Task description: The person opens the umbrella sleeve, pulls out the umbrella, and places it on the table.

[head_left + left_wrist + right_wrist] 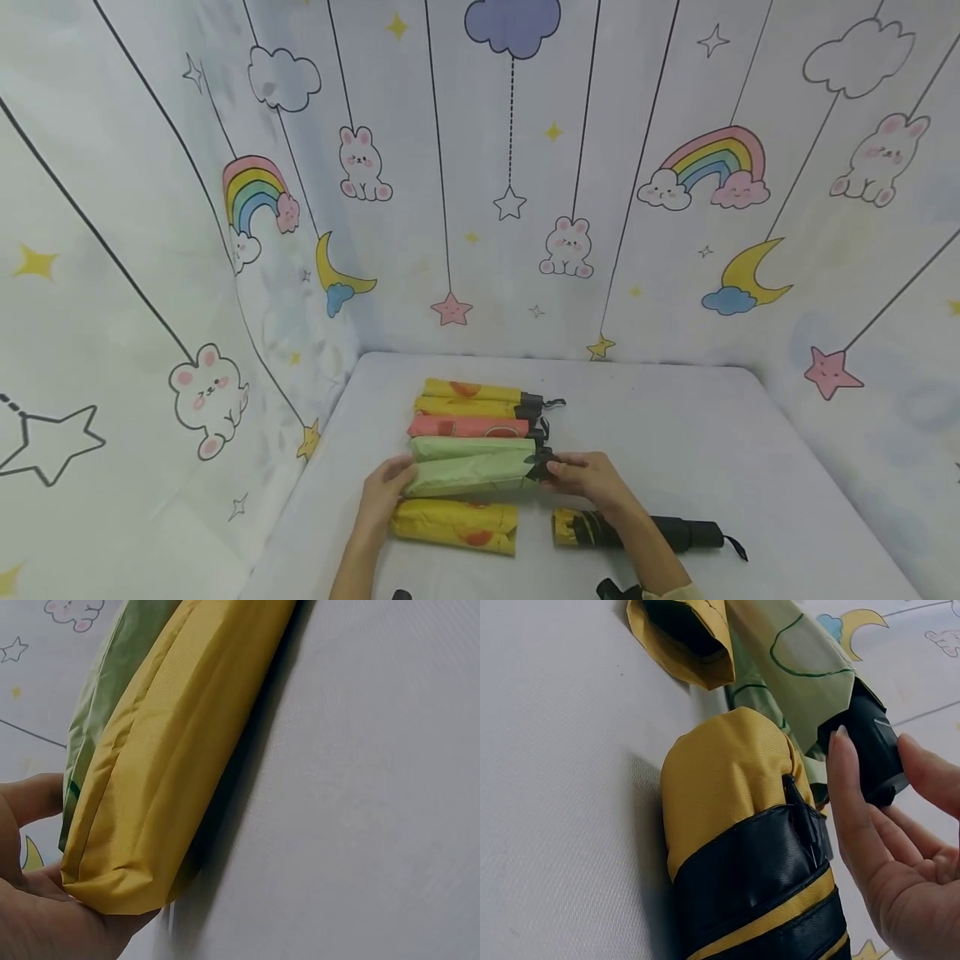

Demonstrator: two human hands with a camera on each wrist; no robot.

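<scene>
A light green folded umbrella (472,474) lies across the front of a row of umbrellas, with both hands at its ends. My left hand (384,492) holds its left end; in the left wrist view a yellow umbrella sleeve (161,772) partly hides that grip. The right hand (588,482) pinches the black handle (866,746) between thumb and fingers. Just in front lies the yellow sleeve, its hollow end facing right. Below my right forearm is an umbrella with a yellow and black canopy (720,780) and a black shaft.
Behind the held umbrella lie another green umbrella (472,447), a pink one (468,427) and two yellow ones (468,390), handles to the right. Black handle-like ends (618,590) show at the white table's front edge. Patterned cloth walls stand behind and at the sides.
</scene>
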